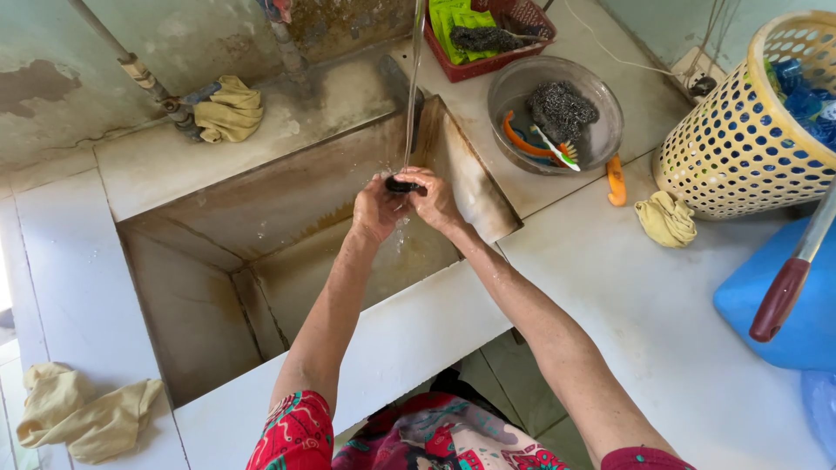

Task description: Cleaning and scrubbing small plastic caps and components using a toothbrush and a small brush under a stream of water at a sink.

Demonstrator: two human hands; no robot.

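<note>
Looking down from the head camera, I see both hands meeting over the sink (pixel 287 187) under a thin stream (pixel 411 96) of water. The dark object (pixel 402 184) — small, flattish, maybe a scrub pad or a lid, I can't tell at this size — sits right where the stream lands, at about 12 o'clock from my knuckles. Its long axis runs roughly 9-to-3, across the frame. The right hand (pixel 435 202) curls over it from the 3 o'clock side, fingertips pinched on its edge. The left hand (pixel 376 209) closes in from 9 o'clock, fingers clenched against the object's near side; how much of the grip it carries I cannot tell. Both hands touch it, so neither is clearly nearer.

Off at 2 o'clock on the counter stands a metal bowl (pixel 601 130) with a steel scourer (pixel 562 109) — well apart from the hands. A yellow rag (pixel 666 219) lies at 3 o'clock beside a perforated basket (pixel 740 130).
</note>
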